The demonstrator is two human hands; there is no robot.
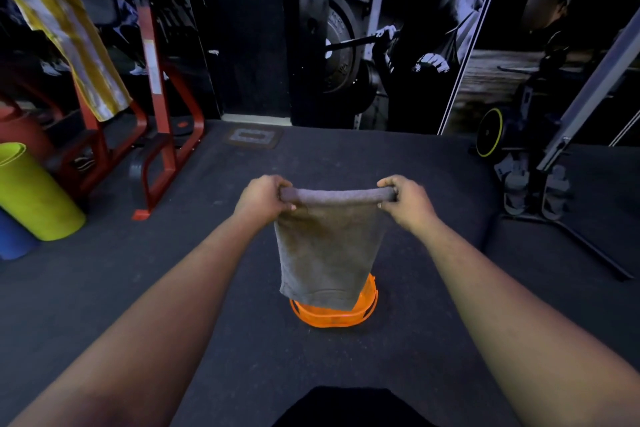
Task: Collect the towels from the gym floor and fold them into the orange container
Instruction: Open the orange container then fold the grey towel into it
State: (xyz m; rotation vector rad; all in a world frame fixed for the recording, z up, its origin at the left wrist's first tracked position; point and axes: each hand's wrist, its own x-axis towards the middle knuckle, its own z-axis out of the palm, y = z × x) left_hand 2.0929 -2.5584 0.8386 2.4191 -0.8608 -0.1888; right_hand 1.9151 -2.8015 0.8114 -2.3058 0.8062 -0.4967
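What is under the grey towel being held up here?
The orange container sits on the floor below the grey towel, which the left hand and right hand hold up. The towel's hanging end covers most of the container's opening, so its contents cannot be seen.

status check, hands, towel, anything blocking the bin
Left hand and right hand each grip a top corner of grey towel. Towel hangs over orange container. Nothing in the way.
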